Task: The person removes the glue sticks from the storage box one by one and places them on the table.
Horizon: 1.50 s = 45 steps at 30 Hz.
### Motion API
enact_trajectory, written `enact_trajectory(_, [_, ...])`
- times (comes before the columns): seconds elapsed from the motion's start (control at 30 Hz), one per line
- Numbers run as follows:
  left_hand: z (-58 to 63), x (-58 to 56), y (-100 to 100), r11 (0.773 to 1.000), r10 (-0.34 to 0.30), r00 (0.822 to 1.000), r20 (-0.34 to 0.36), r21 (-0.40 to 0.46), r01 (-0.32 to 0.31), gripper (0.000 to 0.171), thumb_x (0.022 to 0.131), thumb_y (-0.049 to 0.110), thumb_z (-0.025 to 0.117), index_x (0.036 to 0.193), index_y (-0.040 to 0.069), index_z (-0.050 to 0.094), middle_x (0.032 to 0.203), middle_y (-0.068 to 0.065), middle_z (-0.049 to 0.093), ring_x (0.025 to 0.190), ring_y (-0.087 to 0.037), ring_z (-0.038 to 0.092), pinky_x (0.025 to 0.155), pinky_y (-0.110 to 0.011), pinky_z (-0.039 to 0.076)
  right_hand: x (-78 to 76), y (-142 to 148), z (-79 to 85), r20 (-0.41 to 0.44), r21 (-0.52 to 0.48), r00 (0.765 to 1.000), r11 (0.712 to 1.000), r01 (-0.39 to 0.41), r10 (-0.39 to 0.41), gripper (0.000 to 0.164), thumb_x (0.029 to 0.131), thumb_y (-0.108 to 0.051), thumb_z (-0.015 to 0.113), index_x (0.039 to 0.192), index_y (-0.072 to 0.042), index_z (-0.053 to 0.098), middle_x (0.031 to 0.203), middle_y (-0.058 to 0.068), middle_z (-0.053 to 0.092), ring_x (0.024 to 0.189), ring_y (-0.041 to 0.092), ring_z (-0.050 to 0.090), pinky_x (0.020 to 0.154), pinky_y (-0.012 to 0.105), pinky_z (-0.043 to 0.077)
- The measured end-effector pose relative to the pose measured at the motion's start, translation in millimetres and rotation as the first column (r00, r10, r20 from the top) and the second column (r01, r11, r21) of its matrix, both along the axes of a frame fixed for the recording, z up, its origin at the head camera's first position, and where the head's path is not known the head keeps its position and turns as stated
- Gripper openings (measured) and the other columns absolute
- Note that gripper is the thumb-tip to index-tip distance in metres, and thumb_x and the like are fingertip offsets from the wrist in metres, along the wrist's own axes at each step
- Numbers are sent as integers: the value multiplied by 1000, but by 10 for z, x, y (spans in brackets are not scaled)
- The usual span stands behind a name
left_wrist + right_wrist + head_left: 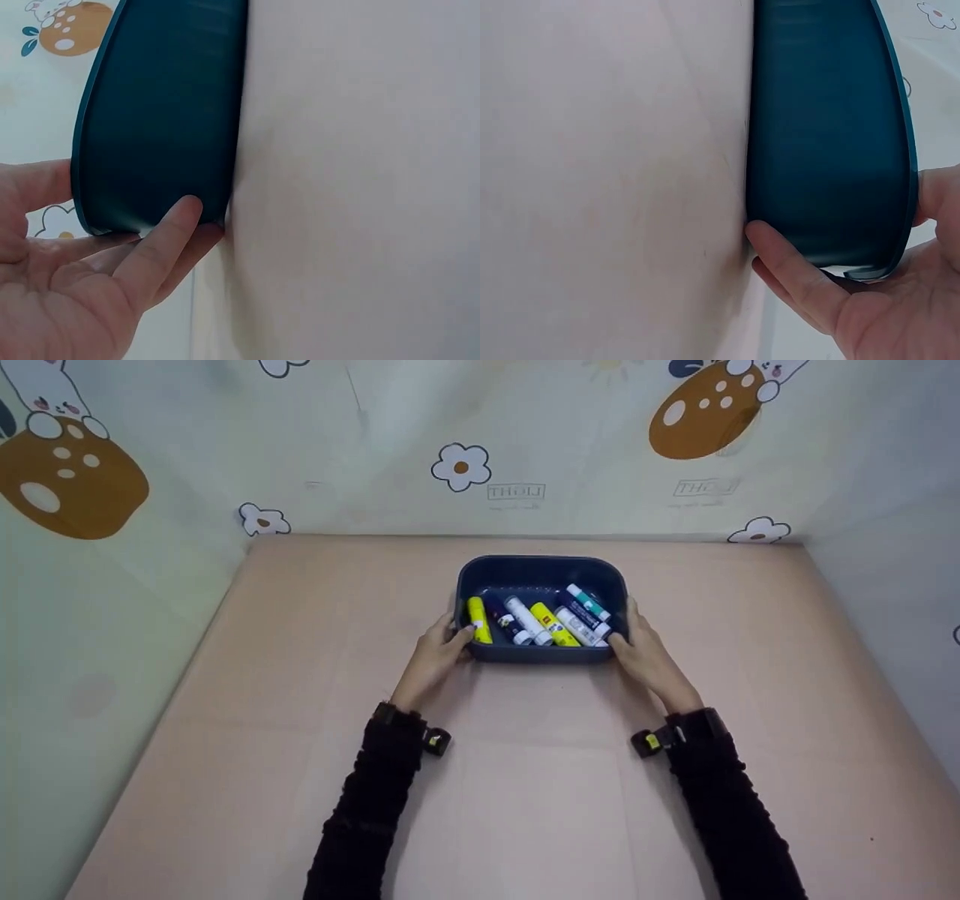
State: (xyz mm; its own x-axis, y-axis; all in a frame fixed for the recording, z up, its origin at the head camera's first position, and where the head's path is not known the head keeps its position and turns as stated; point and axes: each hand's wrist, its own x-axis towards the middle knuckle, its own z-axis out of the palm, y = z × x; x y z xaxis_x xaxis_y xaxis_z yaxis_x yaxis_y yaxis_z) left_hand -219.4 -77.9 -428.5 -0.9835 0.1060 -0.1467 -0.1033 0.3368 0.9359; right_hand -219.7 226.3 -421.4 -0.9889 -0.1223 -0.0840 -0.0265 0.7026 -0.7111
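A dark blue plastic bin (540,655) with rounded corners is at the far middle of the table, its base against the surface in both wrist views. Inside lie several glue sticks: a yellow one (479,620) at the left, another yellow one (555,624) near the middle, and navy, white and teal-banded ones (589,602) towards the right. My left hand (433,652) grips the bin's left end, thumb over the rim and fingers against the outer wall (157,112). At the right end my right hand (654,660) holds it likewise, fingers low on the side (825,135).
The table (525,795) has a pale pinkish cover. Behind it hangs a light backdrop (375,457) printed with flowers and rabbits on brown spotted shapes; similar pale sheets rise at the left and right edges. Each wrist wears a black strap with a small camera.
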Motion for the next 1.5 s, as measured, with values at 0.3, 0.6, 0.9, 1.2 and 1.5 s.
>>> enact_trajectory(0.3, [72, 12, -12, 999, -31, 998, 63, -23, 32, 51, 95, 20, 49, 141, 2, 34, 129, -21, 54, 107, -26, 60, 88, -34, 51, 51, 21, 66, 29, 1, 995, 995, -98, 98, 71, 93, -8, 34, 141, 11, -14, 148, 36, -3, 140, 43, 0, 114, 52, 3])
enact_trajectory(0.6, [170, 71, -48, 989, -96, 990, 105, -106, 107, 54, 90, 16, 48, 139, 0, 34, 121, -20, 57, 100, -23, 59, 87, -31, 48, 151, 40, 168, 29, 48, 963, 962, -268, 267, 68, 94, -4, 33, 136, 17, -16, 145, 41, -7, 138, 47, -5, 111, 57, 1])
enact_trajectory(0.9, [277, 124, -114, 951, -194, 970, 146, -213, 223, 57, 89, 16, 50, 141, 2, 31, 124, -20, 54, 104, -26, 53, 88, -33, 44, 277, -4, 324, 233, 215, 946, 937, -276, 226, 70, 98, -15, 30, 136, 14, -21, 145, 40, -7, 138, 47, 0, 112, 56, 6])
enact_trajectory(1.2, [403, 211, -167, 917, -269, 924, 272, -222, 332, 71, 91, 19, 50, 149, 8, 11, 75, -2, 43, 62, -14, 41, 55, -23, 33, 379, -52, 450, 339, 335, 927, 901, -277, 159, 79, 96, -25, 35, 137, 16, -20, 133, 39, 38, 118, 38, 46, 103, 52, 33])
enact_trajectory(1.5, [524, 334, -179, 829, -300, 904, 304, -387, 405, 74, 90, 22, 48, 147, -4, 7, 143, -25, 36, 118, -29, 45, 102, -41, 35, 434, -48, 543, 311, 382, 940, 887, -258, 139, 67, 92, -21, 48, 134, 14, 9, 95, 21, 56, 84, 28, 53, 78, 44, 43])
